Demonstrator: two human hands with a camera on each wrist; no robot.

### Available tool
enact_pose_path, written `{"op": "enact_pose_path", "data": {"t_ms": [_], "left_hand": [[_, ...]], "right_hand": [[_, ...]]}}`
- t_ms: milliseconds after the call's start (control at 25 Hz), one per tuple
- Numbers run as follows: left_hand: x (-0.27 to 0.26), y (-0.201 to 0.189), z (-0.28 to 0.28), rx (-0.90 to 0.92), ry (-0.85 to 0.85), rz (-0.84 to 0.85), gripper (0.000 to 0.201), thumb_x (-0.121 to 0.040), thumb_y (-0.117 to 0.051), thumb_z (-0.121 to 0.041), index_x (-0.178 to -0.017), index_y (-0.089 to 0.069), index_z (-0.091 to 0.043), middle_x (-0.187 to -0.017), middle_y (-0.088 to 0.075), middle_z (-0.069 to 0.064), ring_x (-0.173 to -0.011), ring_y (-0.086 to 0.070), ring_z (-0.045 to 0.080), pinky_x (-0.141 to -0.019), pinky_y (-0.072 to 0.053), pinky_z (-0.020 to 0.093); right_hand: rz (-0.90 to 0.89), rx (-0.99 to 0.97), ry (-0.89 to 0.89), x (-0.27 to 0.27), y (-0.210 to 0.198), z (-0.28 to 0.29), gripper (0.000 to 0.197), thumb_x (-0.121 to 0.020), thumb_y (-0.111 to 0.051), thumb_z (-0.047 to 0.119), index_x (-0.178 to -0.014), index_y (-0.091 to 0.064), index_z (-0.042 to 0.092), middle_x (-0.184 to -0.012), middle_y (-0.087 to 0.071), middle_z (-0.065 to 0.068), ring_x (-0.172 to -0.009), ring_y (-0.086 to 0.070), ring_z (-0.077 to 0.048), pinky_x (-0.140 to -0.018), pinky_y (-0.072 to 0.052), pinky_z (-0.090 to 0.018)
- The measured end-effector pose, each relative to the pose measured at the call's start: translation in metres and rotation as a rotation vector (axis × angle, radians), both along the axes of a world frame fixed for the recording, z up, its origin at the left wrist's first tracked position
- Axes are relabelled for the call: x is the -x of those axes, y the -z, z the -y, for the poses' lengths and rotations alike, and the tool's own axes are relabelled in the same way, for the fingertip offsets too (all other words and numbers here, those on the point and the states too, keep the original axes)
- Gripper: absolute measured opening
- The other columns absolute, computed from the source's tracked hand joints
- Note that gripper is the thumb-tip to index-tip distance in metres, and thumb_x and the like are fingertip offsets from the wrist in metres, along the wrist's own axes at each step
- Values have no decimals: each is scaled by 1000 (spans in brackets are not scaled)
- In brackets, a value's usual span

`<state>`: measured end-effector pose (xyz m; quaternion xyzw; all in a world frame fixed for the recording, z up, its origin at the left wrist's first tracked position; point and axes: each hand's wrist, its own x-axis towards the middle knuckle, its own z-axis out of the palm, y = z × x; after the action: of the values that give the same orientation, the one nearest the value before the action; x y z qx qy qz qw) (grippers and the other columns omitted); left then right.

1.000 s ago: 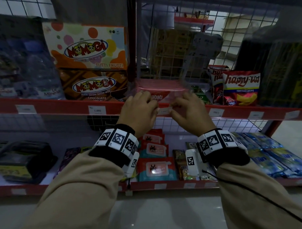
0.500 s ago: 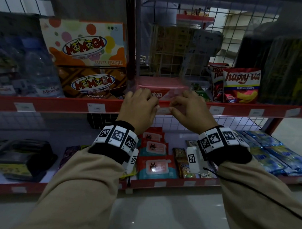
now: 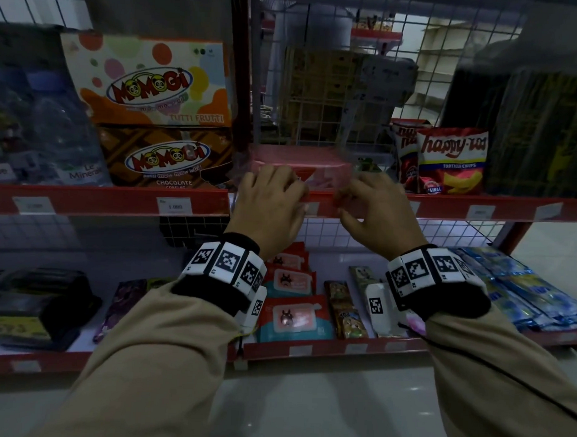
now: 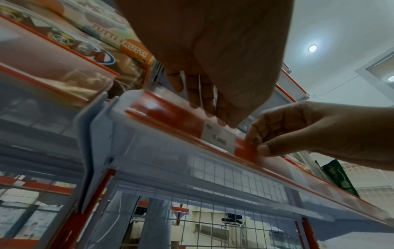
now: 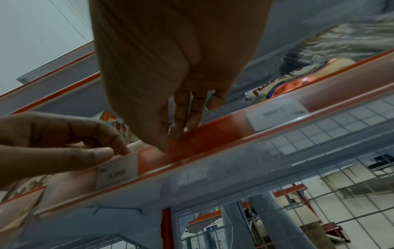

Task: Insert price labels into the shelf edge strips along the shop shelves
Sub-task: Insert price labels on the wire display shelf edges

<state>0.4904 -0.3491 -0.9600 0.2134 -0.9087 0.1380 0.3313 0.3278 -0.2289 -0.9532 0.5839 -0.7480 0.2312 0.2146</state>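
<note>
Two Momogi boxes stand stacked on the upper shelf. One Happy-Tos bag is beside them; three wipes packs lie below. Two hands work.

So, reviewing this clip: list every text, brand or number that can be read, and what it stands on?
"MOMOGI", "TUTTI FRUTTI": top snack box
"MOMOGI", "CHOCOLATE": lower snack box
"happy-tos", "TORTILLA CHIPS": chip bag
"Le Minerale": water bottle
"5.000": price label in the shelf edge strip, between both hands
Other strip labels: blurred, unreadable.
</note>
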Motion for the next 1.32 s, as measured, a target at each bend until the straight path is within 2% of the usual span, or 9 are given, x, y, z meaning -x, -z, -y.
{"op": "enact_pose_path", "data": {"t_ms": [280,400,520,720,840,1000,1160,1240,1320], "left_hand": [[41,6,-33,6,24,5,35,-88,-49,-43,-113,-59,-21,-113,-51,3,-106,-44,24,-89,-28,39],[57,10,-46,-28,35,16,45,-88,-49,-46,-125,-54,-22,-118,-49,3,-112,-42,25,-95,-24,41],[67,12,-54,-69,24,35,51,-87,-47,-50,-131,-49,-25,-121,-46,3,-114,-39,26,-98,-24,42],[77,14,-60,-79,9,-2,49,-85,-50,-51,-129,-48,-29,-117,-44,3,-111,-39,26,-95,-25,42],[82,15,-64,-84,44,-34,45,-85,-54,-47,-124,-52,-24,-116,-47,2,-109,-41,24,-92,-25,38],[85,17,-66,-79,51,-56,41,-85,-55,-43,-120,-54,-22,-114,-50,2,-105,-44,25,-91,-28,38],[86,19,-69,-75,46,-43,37,-86,-56,-39,-120,-55,-24,-112,-49,3,-104,-44,26,-89,-29,40],[87,18,-68,-91,53,-53,34,-87,-56,-38,-118,-56,-24,-112,-49,3,-103,-43,26,-88,-29,40],[88,17,-68,-116,72,-79,31,-87,-56,-36,-115,-58,-22,-111,-49,4,-104,-43,26,-89,-29,40]], "right_hand": [[-91,121,141,38,8,-31,27,-73,-63,11,-100,-65,15,-96,-57,-10,-93,-47,-33,-75,-34,-38],[-48,193,144,53,12,-41,26,-75,-62,8,-100,-65,10,-96,-57,-13,-94,-49,-34,-77,-39,-39],[-60,227,77,59,18,-48,25,-78,-63,4,-103,-67,5,-98,-59,-16,-96,-52,-35,-82,-44,-39],[-98,237,41,64,23,-50,22,-81,-66,4,-103,-66,3,-99,-60,-17,-96,-53,-35,-82,-44,-38],[-76,186,55,67,21,-50,23,-80,-66,7,-103,-64,5,-102,-60,-14,-98,-51,-33,-81,-41,-35],[-57,118,36,69,12,-50,21,-79,-66,7,-101,-64,6,-99,-58,-14,-94,-48,-33,-77,-40,-38],[-48,-24,75,70,6,-47,16,-86,-62,14,-101,-65,9,-102,-54,-13,-100,-44,-32,-80,-36,-37],[2,-44,75,71,3,-46,15,-87,-61,15,-101,-65,10,-104,-53,-12,-101,-43,-30,-80,-35,-35],[162,39,12,71,-1,-47,10,-85,-64,13,-95,-64,12,-100,-55,-8,-97,-48,-25,-80,-39,-33]]}}
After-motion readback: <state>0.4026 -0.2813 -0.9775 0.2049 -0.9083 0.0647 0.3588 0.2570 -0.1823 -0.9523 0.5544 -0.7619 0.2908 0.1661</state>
